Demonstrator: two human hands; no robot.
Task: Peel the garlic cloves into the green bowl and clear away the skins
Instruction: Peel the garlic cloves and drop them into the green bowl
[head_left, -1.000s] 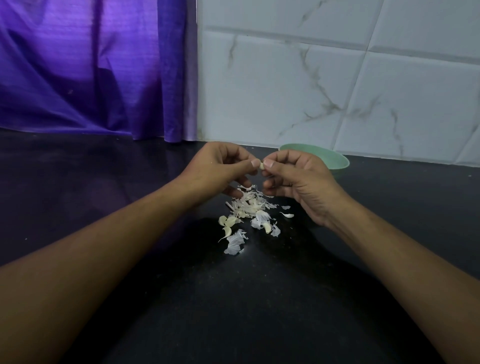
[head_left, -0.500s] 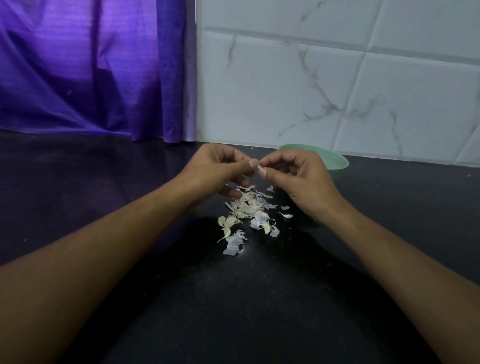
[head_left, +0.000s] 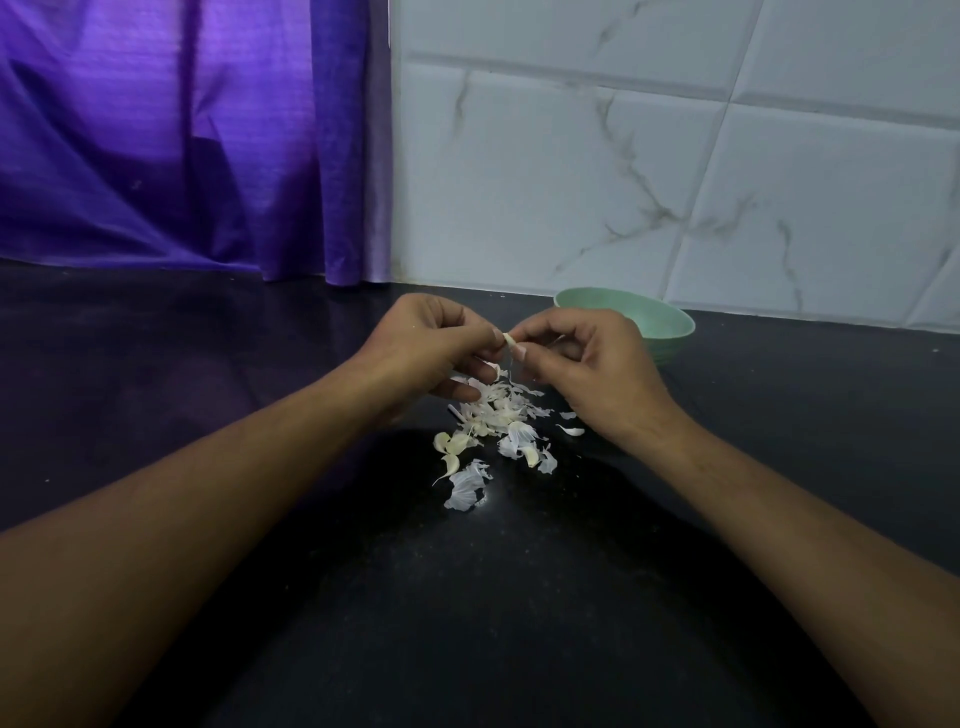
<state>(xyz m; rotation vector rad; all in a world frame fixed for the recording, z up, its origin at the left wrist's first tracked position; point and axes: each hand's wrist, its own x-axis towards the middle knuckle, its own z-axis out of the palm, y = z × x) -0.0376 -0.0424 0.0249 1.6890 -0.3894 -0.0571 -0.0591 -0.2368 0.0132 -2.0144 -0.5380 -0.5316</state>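
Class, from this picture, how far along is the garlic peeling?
Done: a pile of skins lies on the counter, so several cloves look peeled. In hand: the left hand and right hand pinch one clove. Left: a few cloves beside the pile, and clearing the skins. The green bowl's inside is hidden.

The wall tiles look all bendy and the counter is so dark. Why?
Head view: the wide-angle lens bends the wall tiles; dim light leaves the black counter murky, so only the pale garlic skins stand out.
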